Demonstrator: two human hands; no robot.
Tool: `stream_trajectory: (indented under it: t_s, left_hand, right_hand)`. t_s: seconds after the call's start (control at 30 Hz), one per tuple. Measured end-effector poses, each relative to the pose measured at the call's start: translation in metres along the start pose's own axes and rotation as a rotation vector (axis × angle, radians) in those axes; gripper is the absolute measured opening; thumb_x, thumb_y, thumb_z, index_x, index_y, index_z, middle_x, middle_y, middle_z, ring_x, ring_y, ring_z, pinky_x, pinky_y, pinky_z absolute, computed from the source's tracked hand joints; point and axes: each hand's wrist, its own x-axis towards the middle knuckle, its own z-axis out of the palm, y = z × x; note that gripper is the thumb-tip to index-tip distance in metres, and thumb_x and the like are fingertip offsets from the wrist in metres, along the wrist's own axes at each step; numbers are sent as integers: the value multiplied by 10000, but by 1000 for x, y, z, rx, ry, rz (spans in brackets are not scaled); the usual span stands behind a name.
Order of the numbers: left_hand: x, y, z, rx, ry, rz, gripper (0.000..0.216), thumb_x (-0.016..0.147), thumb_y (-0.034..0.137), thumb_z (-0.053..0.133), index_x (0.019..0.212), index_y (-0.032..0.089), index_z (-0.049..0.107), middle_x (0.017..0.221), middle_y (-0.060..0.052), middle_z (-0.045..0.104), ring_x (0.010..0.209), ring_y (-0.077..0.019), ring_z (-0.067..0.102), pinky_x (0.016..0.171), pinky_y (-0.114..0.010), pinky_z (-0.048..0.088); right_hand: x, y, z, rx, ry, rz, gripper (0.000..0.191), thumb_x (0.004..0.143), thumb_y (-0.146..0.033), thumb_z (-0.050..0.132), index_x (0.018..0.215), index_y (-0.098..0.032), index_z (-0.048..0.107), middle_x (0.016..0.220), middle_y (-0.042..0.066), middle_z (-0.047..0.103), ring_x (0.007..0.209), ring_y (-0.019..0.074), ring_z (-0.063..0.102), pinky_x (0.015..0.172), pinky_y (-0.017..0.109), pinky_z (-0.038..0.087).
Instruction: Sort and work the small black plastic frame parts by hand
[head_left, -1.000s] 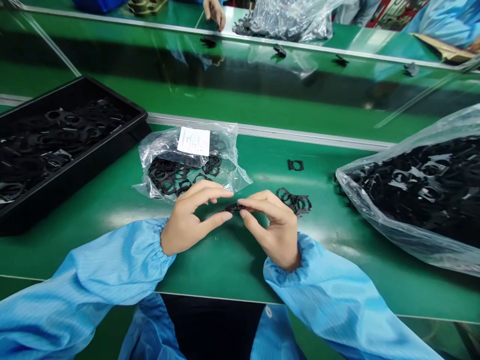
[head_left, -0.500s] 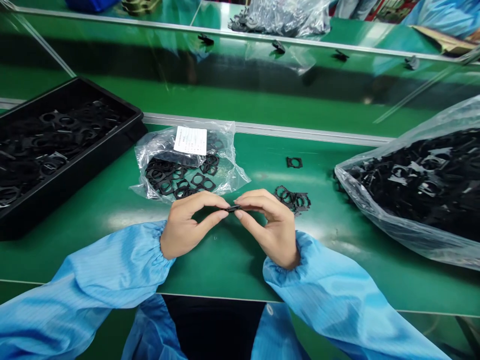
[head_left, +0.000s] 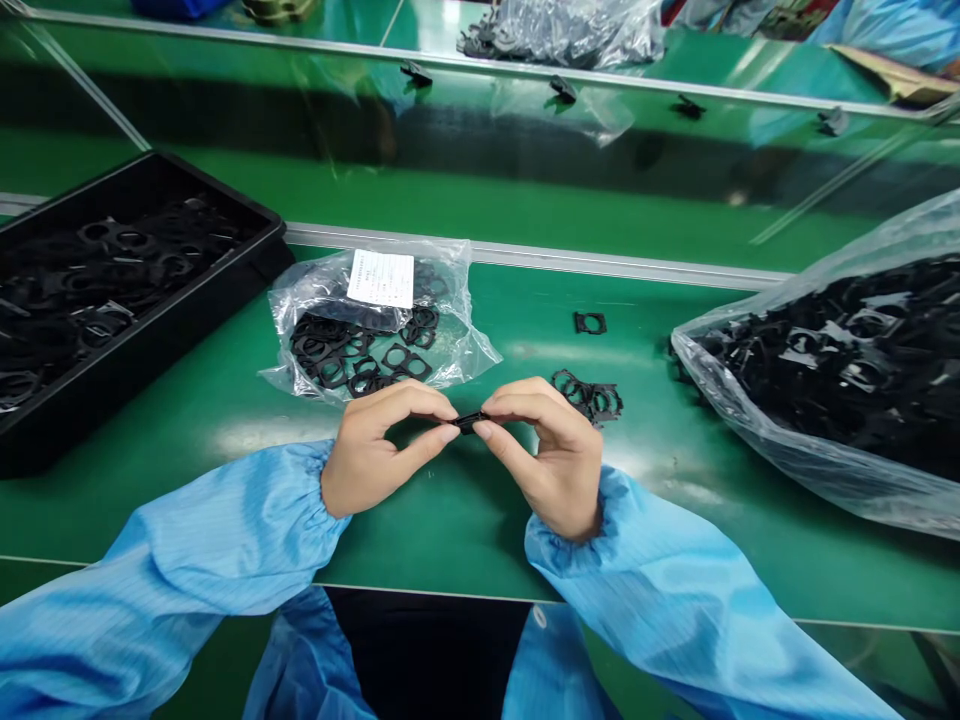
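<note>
Between my two hands is a small thin black part (head_left: 470, 422), seen nearly edge-on above the green table. My left hand (head_left: 379, 445) pinches its left end between thumb and fingers. At its right end the thumb and fingers of my right hand (head_left: 547, 450) are closed on it as well. Just behind my right hand lies a small pile of black ring-shaped parts (head_left: 600, 402). Beyond my left hand rests a clear plastic bag (head_left: 457, 350) with a white label (head_left: 381, 278) and black ring-shaped parts inside. Fingers hide much of the held part's shape.
At the left stands a black tray (head_left: 262, 225) full of black parts. A large clear bag (head_left: 795, 480) of black parts bulges at the right. One square black frame (head_left: 590, 323) lies alone farther back. Small black clips (head_left: 562, 90) sit along the raised shelf's edge.
The held black part has tilted a little and shows more of its side. My right hand has shifted slightly to the right; my left hand stays nearly still.
</note>
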Motion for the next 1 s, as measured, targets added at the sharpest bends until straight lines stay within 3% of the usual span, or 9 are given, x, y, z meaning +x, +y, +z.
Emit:
stream_trajectory:
  t_s: [0.13,0.37,0.6,0.73,1.0]
  left_hand:
    - [-2,1,1,-7,6,-9,31,900,186,740,899,195,711,843,-38,754,802,-158,706,741,-275,561]
    - [0,4,0,44,15,35,20,902,190,736,902,200,719,838,-31,752,770,-147,697,728,-269,566]
    - [2,5,-2,75,-9,59,15,911,198,723,922,207,729,847,-37,756,769,-152,704,738,-272,572]
    - [2,3,-3,84,-12,70,25,909,194,713,924,211,726,845,-37,752,773,-156,703,739,-276,570]
    - [2,2,-3,87,-17,82,65,908,160,700,949,210,712,859,-30,736,792,-149,685,754,-278,562]
  right_hand:
    - [-2,0,0,-26,11,-76,127,864,-124,759,872,-251,771,873,46,748,823,199,693,777,353,592]
    - [0,0,-2,-44,-29,-35,87,880,-164,747,863,-245,774,897,55,744,827,200,695,793,366,599]
    - [-1,3,-1,88,-28,103,106,861,-212,774,961,-247,762,923,48,726,814,180,676,749,326,597]
    - [2,4,-3,135,-85,151,51,860,-268,788,893,-233,771,889,51,720,817,182,666,758,332,597]
    - [7,7,-6,253,-142,237,154,808,-344,858,822,-223,765,854,31,689,763,150,644,736,297,597]
